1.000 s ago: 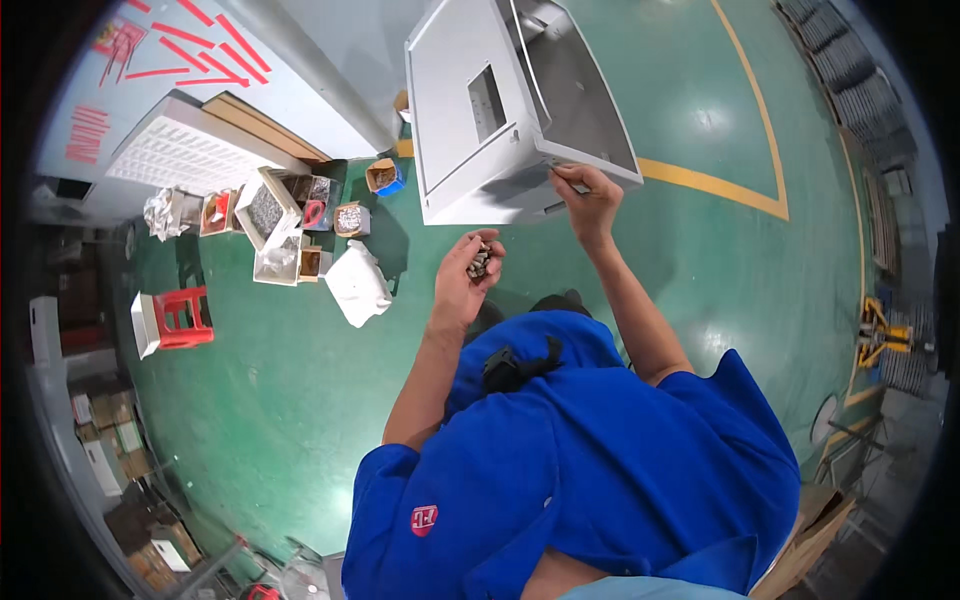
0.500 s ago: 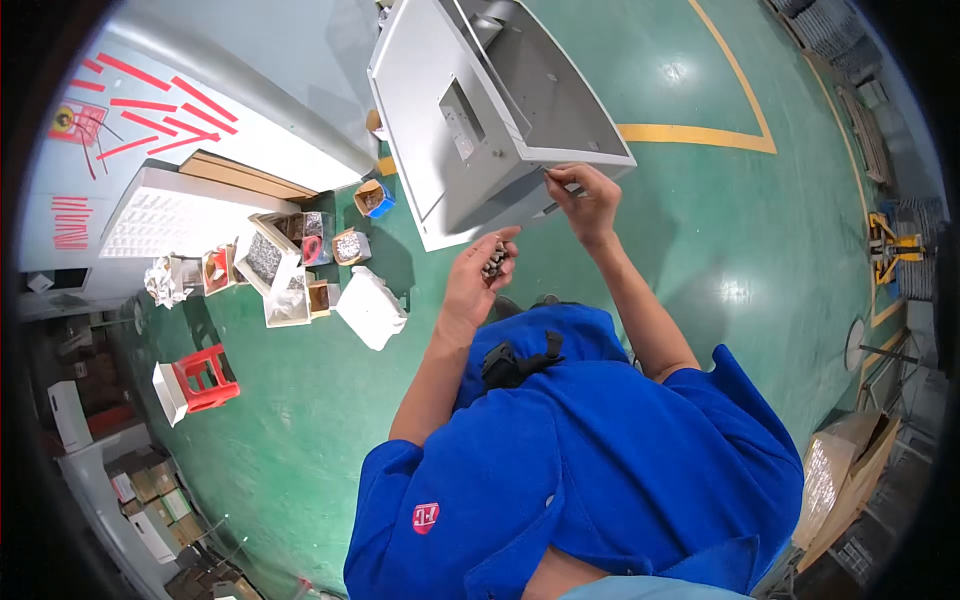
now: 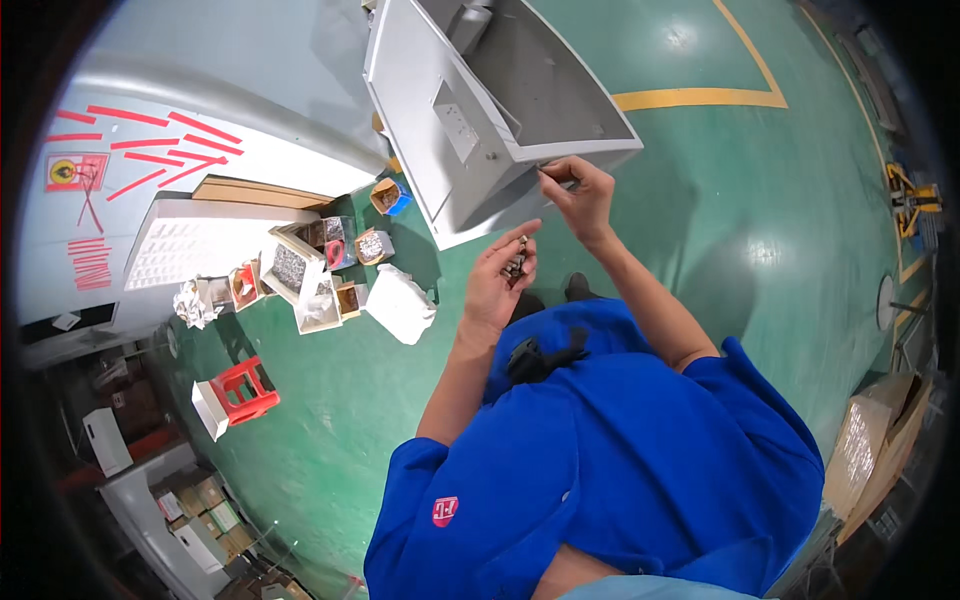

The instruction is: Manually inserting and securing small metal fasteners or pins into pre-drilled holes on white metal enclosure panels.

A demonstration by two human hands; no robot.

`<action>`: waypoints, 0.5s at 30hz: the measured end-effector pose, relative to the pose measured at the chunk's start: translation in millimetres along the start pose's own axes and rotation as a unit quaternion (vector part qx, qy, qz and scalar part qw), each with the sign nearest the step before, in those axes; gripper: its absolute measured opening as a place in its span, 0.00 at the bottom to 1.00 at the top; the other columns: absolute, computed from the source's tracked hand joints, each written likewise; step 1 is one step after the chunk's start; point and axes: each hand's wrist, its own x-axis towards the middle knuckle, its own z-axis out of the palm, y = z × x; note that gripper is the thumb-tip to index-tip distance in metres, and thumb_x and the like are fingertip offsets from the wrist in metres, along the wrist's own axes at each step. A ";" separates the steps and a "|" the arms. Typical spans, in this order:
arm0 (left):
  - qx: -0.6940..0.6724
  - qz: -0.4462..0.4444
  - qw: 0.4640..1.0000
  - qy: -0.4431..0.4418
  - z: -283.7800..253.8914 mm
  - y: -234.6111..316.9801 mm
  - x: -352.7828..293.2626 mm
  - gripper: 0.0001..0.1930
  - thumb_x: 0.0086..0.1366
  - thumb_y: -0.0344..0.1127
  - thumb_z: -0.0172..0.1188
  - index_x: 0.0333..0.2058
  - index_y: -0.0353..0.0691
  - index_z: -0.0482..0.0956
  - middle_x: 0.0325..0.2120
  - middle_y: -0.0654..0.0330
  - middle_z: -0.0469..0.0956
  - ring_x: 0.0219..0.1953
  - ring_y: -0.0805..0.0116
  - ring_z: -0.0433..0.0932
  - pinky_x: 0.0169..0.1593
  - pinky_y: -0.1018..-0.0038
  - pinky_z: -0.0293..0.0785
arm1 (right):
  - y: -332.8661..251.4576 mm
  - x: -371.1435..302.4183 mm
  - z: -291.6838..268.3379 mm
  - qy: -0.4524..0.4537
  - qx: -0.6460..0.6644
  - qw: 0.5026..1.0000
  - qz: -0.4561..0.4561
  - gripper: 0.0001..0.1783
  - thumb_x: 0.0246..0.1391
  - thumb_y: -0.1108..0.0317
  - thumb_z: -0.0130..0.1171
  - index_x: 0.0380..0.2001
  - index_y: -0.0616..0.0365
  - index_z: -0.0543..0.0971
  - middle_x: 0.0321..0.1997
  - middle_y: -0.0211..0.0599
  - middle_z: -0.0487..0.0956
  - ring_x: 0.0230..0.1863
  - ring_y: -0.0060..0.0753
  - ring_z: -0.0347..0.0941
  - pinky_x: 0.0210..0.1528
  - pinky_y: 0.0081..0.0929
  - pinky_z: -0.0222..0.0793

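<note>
A large grey sheet-metal cabinet point(image 3: 412, 100), with a rectangular cut-out in its side and its interior exposed, stands before me. In the palm of my left hand point(image 3: 490, 298) lies a cluster of small metal fasteners point(image 3: 515, 266), with the fingers curled round them; their exact kind is too small to tell. My right hand point(image 3: 585, 200) is at the cabinet's near edge, thumb and forefinger pinched together against the metal. Whatever is between those fingertips is too small to make out.
Left of the cabinet, open boxes of small parts point(image 3: 292, 268) sit on the green floor beside a white bag point(image 3: 400, 305) and a small blue box point(image 3: 391, 197). A red stool point(image 3: 246, 390) stands further left. Cardboard point(image 3: 868, 450) leans at the right.
My view has shifted slightly, so the surroundings sit a little differently. My right hand stays pinched at the cabinet edge, and my left hand still holds the fasteners.
</note>
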 end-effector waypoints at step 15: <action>0.068 -0.095 0.990 -0.082 -32.6 63.4 12.3 0.08 0.67 0.34 0.49 0.38 0.35 0.71 0.27 0.62 0.70 0.22 0.79 0.66 0.20 0.85 0.57 | -42.4 -29.5 21.7 0.122 0.044 0.981 0.143 0.09 0.42 0.72 0.68 0.25 0.61 0.77 0.23 0.24 0.74 0.24 0.13 0.68 0.26 0.15 0.65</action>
